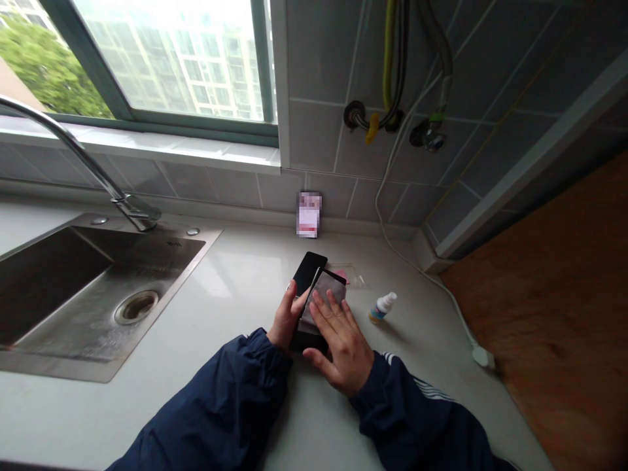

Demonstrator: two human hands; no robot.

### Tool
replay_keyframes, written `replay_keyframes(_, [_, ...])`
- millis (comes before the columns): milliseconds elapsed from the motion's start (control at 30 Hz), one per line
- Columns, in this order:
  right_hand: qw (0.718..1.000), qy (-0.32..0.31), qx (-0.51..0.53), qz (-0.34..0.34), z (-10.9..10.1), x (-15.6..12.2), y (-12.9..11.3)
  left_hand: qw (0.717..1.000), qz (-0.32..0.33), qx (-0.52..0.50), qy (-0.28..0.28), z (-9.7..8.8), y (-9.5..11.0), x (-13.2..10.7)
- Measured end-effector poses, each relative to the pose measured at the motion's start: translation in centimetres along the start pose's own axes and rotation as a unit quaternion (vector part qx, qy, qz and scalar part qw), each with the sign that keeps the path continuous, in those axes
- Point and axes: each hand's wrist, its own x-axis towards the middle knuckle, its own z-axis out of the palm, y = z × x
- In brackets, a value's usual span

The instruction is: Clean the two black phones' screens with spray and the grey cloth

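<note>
Table: a white stone table (pixel 98 418) runs under everything, and its near edge is cut off below the hands.
Wood: an orange-brown wooden surface (pixel 554 294) lies well to the right of the hands, its shape cut off by the frame.
Window: a green-framed window (pixel 171 59) stands ahead of the hands, with trees and tower blocks outside.
Wall: a grey tiled wall (pixel 318 65) rises ahead and to the right, with braided hoses (pixel 397 65) on it.
Sink: a steel sink (pixel 186 281) is set to the left of the hands. Its basin holds only a round drain (pixel 136 307), and its left end is cut off. A curved faucet (pixel 93 157) stands behind it.
Hands: close together. The left hand (pixel 289 314) grips the edge of a black smartphone (pixel 309 271); the right hand (pixel 341 347) lies flat on a grey cloth (pixel 324 301) over the phone.
Phone: between the hands, its middle hidden; whether it touches the table is hard to tell.
Ahead of the hands: a clear plastic sleeve (pixel 350 275), partly hidden.
Right of the hands: a small white-capped bottle (pixel 383 307).
Beyond: a blurred card (pixel 309 214) against the wall, unreadable.
</note>
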Motion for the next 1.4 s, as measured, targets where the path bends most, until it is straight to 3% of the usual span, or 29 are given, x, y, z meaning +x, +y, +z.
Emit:
replay_keyframes(167, [0.998, -0.05, 0.021, -0.034, 0.1, -0.1, -0.5, 0.998, -0.021, 0.005, 0.056, 0.4, 0.1, 0.0])
replay_keyframes(400, [0.994, -0.088, 0.036, -0.058, -0.3, 0.0, -0.8, 0.999, -0.025, 0.002, 0.032, 0.3, 0.2, 0.0])
replay_keyframes(800, [0.989, -0.094, 0.069, -0.095, -0.6, 0.0, -2.0, 0.996, 0.042, -0.07, 0.031, -0.5, 1.3, 0.0])
replay_keyframes(1167, [0.992, 0.013, 0.025, -0.127, 0.0, 0.0, -1.8, 0.994, 0.038, -0.093, 0.046, -0.2, 1.6, -0.2])
replay_keyframes(1400, [0.987, 0.076, 0.078, -0.121, -0.3, 0.3, -1.4, 0.995, 0.055, -0.071, 0.032, -0.1, 1.3, -0.4])
